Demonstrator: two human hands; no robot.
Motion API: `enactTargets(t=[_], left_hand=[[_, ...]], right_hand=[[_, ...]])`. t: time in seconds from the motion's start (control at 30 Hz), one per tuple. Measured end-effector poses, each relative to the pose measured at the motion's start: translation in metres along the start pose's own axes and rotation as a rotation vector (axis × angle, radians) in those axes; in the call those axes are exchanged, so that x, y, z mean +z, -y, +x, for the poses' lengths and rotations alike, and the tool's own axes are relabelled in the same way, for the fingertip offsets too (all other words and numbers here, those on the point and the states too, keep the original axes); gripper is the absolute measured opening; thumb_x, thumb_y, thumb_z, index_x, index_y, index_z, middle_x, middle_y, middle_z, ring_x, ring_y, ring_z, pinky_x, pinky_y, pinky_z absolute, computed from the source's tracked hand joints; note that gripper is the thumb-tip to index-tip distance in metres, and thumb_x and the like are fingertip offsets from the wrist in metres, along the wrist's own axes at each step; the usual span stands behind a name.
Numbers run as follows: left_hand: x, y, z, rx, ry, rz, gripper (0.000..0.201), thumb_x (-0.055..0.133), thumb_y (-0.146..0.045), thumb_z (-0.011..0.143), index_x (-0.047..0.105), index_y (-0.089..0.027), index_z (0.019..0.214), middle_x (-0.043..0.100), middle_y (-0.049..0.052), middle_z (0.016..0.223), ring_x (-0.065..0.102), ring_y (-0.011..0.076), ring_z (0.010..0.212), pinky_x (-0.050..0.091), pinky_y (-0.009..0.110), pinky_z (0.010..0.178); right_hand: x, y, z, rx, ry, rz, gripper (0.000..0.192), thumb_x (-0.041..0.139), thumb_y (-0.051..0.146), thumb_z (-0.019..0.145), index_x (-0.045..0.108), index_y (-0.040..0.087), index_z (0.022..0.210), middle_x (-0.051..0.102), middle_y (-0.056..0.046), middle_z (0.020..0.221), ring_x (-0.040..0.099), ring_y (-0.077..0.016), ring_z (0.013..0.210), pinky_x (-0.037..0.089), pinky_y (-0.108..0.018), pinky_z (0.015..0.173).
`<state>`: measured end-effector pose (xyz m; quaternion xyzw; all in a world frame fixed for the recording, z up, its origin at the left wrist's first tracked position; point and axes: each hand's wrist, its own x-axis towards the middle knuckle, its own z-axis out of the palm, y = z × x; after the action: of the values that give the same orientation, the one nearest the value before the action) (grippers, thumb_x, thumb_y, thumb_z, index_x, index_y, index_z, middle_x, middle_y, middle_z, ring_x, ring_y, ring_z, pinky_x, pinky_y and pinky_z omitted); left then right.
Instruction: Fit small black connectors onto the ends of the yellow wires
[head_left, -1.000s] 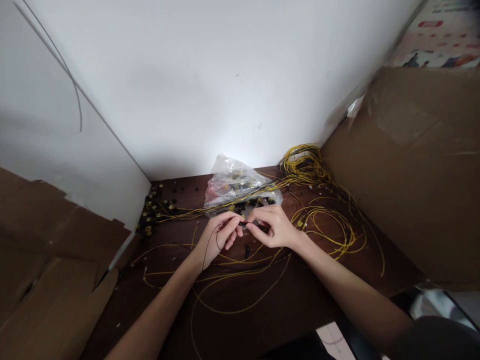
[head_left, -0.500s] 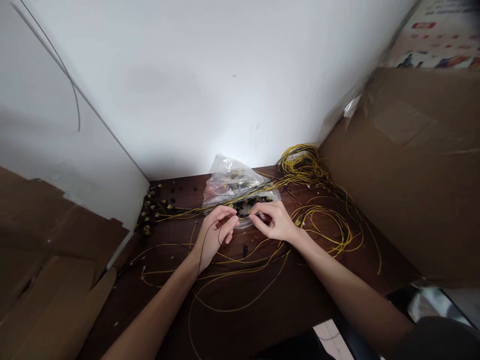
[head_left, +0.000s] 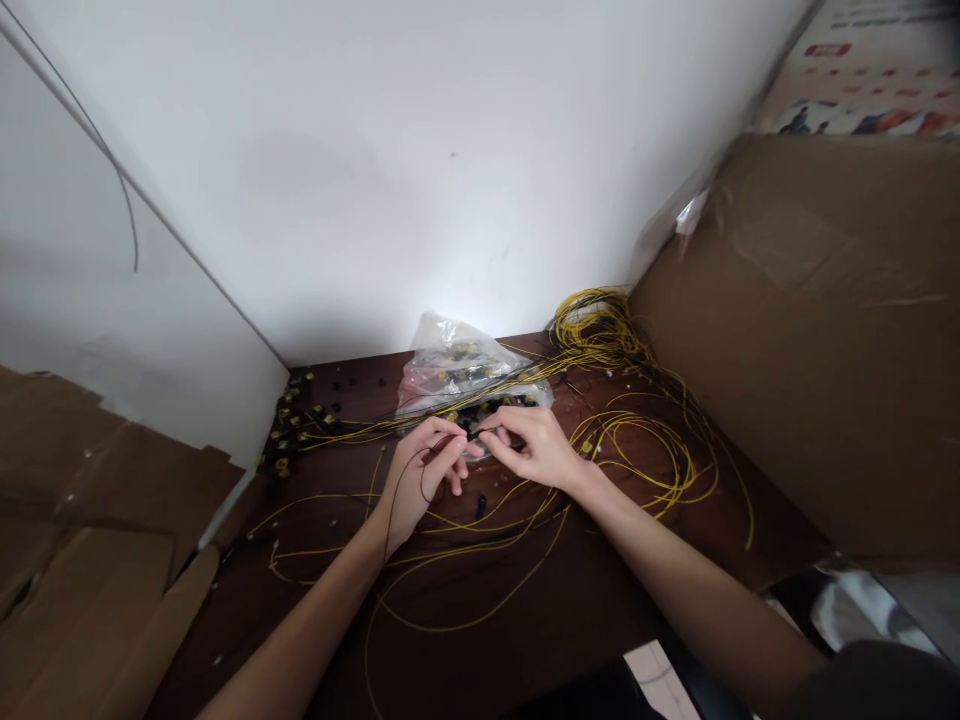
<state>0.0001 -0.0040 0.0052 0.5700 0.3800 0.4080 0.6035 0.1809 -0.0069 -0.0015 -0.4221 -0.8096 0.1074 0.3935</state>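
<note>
My left hand (head_left: 420, 480) is closed in a pinch on a thin dark wire (head_left: 392, 505), which loops back over the wrist. Facing it, my right hand (head_left: 534, 446) also pinches at the fingertips. A small dark piece seems to lie between the two hands, too small to make out. Just beyond them sits a clear plastic bag (head_left: 435, 355) with small black and yellow parts in it. On the dark brown table (head_left: 480, 670), below the fingers, lies a small black cylindrical part (head_left: 481, 506).
A bundle of yellow and black wires (head_left: 592, 325) lies at the back right, its connector ends (head_left: 289, 440) at the left. A loose yellow coil (head_left: 660, 460) rests at the right. Cardboard (head_left: 817, 350) stands on the right, more cardboard (head_left: 97, 600) on the left, before a white wall (head_left: 420, 170).
My right hand has come closer to my left, so the fingertips nearly meet. The whole view has shifted slightly.
</note>
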Motion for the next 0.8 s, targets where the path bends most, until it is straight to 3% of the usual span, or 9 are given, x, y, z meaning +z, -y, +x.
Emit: enactTargets(t=[0.2, 0.4, 0.8], left_hand=[[-0.0009, -0.0007, 0.0004, 0.002, 0.024, 0.074, 0.029, 0.062, -0.032, 0.076, 0.057, -0.013, 0.097, 0.059, -0.001, 0.062, 0.054, 0.0098, 0.051, 0.047, 0.022, 0.047], [-0.0017, -0.0007, 0.0016, 0.005, 0.051, 0.107, 0.022, 0.060, -0.031, 0.076, 0.059, -0.012, 0.087, 0.062, 0.001, 0.067, 0.052, 0.0081, 0.047, 0.046, 0.022, 0.046], [-0.0025, 0.0009, 0.0011, 0.000, 0.089, 0.130, 0.019, 0.059, -0.029, 0.078, 0.055, -0.014, 0.089, 0.063, 0.000, 0.067, 0.051, 0.0072, 0.046, 0.044, 0.021, 0.047]], right_hand=[[0.0003, 0.0028, 0.0007, -0.032, 0.045, 0.022, 0.016, 0.051, 0.025, 0.085, 0.061, 0.015, 0.077, 0.049, 0.003, 0.056, 0.044, -0.0072, 0.050, 0.032, -0.020, 0.052], [-0.0027, 0.0046, 0.0015, -0.052, 0.058, 0.014, 0.018, 0.049, 0.024, 0.085, 0.059, 0.015, 0.072, 0.048, 0.003, 0.056, 0.043, -0.0072, 0.050, 0.031, -0.020, 0.051], [-0.0070, -0.0002, 0.0026, -0.018, -0.015, 0.019, 0.017, 0.049, 0.022, 0.083, 0.054, 0.016, 0.067, 0.047, 0.003, 0.057, 0.042, -0.0075, 0.050, 0.032, -0.020, 0.051]])
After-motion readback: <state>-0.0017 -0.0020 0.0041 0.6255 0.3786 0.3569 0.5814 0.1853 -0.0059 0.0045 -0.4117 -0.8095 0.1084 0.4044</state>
